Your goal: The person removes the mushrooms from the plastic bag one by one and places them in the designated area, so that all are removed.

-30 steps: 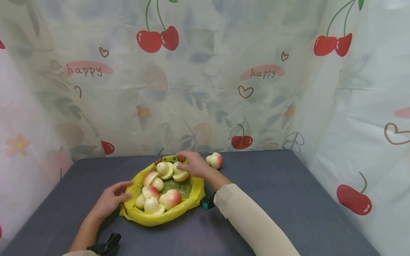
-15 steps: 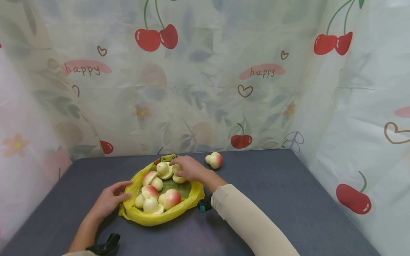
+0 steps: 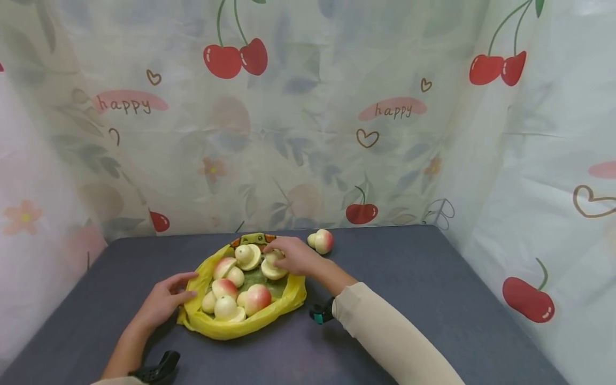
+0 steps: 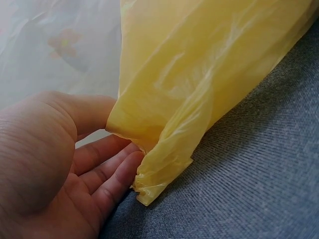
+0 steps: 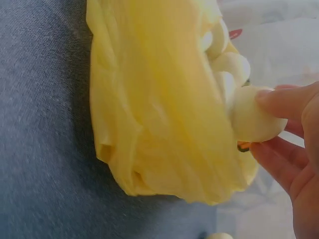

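A yellow plastic bag (image 3: 226, 331) lies on the table with its mouth spread wide, several toy mushrooms inside it. Some, like one mushroom (image 3: 259, 298), show a cream and reddish-pink cap; another mushroom (image 3: 247, 256) turns its pale underside up. At the bag's far right side, my right hand (image 3: 300, 256) pinches a pale mushroom (image 3: 273, 268) between thumb and fingers. The right wrist view shows this rounded mushroom (image 5: 251, 117) at the bag's rim. My left hand (image 3: 166, 299) holds the bag's left edge; close up, the yellow plastic (image 4: 164, 139) partly hides the fingertips.
One more toy mushroom (image 3: 321, 241) lies outside the bag, near the table's back edge. The dark grey table (image 3: 409, 299) extends to the right. A printed curtain (image 3: 298, 107) hangs behind and along both sides.
My right hand shifts left, then back right, with the mushroom in its fingers. That mushroom's pale underside now shows more fully. My left hand stays at the bag's edge.
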A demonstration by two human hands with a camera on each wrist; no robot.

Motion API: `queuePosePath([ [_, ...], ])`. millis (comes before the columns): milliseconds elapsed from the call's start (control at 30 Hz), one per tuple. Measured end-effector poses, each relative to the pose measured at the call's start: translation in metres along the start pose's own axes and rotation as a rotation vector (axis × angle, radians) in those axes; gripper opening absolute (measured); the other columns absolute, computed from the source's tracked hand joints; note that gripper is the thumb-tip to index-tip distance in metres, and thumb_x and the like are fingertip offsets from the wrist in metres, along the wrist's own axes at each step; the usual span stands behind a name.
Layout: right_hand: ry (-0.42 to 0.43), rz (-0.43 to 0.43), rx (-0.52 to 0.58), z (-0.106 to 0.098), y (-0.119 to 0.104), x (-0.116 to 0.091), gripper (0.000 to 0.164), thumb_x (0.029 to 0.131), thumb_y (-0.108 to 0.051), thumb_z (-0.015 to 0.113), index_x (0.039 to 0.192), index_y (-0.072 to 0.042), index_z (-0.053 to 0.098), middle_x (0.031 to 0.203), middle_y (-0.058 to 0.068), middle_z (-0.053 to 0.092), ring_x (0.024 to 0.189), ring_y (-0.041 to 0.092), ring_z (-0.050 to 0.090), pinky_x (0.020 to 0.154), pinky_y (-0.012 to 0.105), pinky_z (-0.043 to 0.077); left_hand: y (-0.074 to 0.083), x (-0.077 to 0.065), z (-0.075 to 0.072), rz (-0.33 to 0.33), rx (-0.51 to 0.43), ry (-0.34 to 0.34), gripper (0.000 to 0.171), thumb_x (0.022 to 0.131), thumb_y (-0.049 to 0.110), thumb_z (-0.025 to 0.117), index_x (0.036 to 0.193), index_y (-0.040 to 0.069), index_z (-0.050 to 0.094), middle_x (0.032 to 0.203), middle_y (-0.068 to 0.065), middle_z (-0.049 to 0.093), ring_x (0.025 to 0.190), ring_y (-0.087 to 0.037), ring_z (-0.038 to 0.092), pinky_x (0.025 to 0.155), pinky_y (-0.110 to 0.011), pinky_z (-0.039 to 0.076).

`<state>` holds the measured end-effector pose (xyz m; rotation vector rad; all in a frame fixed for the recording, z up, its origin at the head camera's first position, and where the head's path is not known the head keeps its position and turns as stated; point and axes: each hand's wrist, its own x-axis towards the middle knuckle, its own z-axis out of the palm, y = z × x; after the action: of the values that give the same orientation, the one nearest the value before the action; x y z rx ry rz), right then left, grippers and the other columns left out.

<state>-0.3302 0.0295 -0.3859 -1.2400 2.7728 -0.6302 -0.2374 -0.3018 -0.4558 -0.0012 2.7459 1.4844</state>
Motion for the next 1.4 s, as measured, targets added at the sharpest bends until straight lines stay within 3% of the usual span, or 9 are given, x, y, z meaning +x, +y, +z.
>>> queuePosePath([
  [300, 0.172, -0.076, 0.059, -0.021, 0.006, -0.022, 0.034, 0.09, -0.009, 0.07, 0.124, -0.007, 0.064, 0.125, 0.005, 0.062, 0.117, 0.022, 0.055, 0.094, 0.036, 0.044, 0.001, 0.0, 0.001, 0.002, 0.011, 0.002, 0.056, 0.093, 0.024, 0.068, 0.139, -0.001, 0.05, 0.135, -0.028, 0.049, 0.101, -0.027, 0.058, 0.076, -0.029, 0.049],
  [633, 0.358, -0.089, 0.09, -0.04, 0.027, -0.045, 0.035, 0.09, -0.007, 0.07, 0.125, -0.008, 0.064, 0.127, 0.008, 0.059, 0.112, 0.024, 0.057, 0.088, 0.04, 0.049, 0.003, -0.002, 0.002, -0.015, 0.005, 0.003, 0.055, 0.093, 0.023, 0.067, 0.139, -0.002, 0.049, 0.136, -0.029, 0.048, 0.103, -0.029, 0.058, 0.076, -0.03, 0.049],
  [1033, 0.691, -0.022, 0.131, -0.056, 0.061, -0.07, 0.035, 0.085, -0.004, 0.074, 0.119, -0.004, 0.067, 0.121, 0.012, 0.062, 0.106, 0.025, 0.06, 0.083, 0.038, 0.052, 0.004, -0.003, 0.0, 0.008, 0.017, 0.001, 0.057, 0.093, 0.025, 0.067, 0.139, -0.003, 0.049, 0.135, -0.029, 0.049, 0.105, -0.03, 0.057, 0.077, -0.029, 0.048],
  [1233, 0.783, -0.006, 0.173, -0.051, 0.08, -0.077, 0.037, 0.083, -0.001, 0.075, 0.118, 0.0, 0.065, 0.121, 0.016, 0.061, 0.108, 0.029, 0.06, 0.082, 0.041, 0.052, 0.005, -0.003, 0.0, 0.007, 0.032, 0.002, 0.056, 0.093, 0.025, 0.067, 0.138, -0.003, 0.049, 0.136, -0.03, 0.047, 0.105, -0.031, 0.057, 0.078, -0.031, 0.048],
  [1400, 0.824, 0.078, 0.197, -0.043, 0.102, -0.083, 0.035, 0.081, 0.0, 0.077, 0.115, 0.001, 0.067, 0.116, 0.018, 0.063, 0.103, 0.031, 0.062, 0.082, 0.041, 0.052, 0.003, -0.001, 0.001, -0.001, 0.033, 0.002, 0.056, 0.093, 0.025, 0.067, 0.139, -0.002, 0.049, 0.137, -0.029, 0.048, 0.105, -0.03, 0.057, 0.078, -0.031, 0.048],
])
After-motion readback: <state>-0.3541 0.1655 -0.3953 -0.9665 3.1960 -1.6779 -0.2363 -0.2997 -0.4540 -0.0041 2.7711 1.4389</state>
